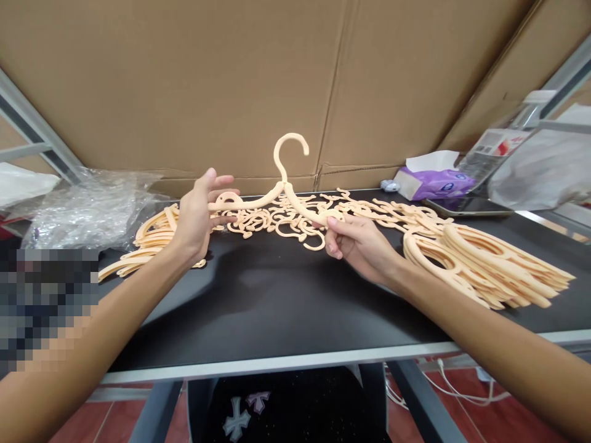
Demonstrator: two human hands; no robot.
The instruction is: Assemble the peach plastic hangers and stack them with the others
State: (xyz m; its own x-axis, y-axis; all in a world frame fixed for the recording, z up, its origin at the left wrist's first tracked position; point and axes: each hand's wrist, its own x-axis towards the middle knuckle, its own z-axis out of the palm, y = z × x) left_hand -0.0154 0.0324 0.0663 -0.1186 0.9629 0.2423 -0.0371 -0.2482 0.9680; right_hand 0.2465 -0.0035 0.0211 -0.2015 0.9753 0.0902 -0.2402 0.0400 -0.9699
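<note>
The hanger (pixel 283 186), pinched one-sidedly by the right hand (pixel 359 241), could be tipped; beside it, the left hand (pixel 192 218) is loosely spread.

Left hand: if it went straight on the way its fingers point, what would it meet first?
Probably the hanger, whose left end lies right by the left hand; depth is unclear, so they may already touch.

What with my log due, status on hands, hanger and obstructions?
Right hand pinching hanger by one end, hook up. Left hand open at other end, contact unclear. Loose hooks behind on table, none blocking.
</note>
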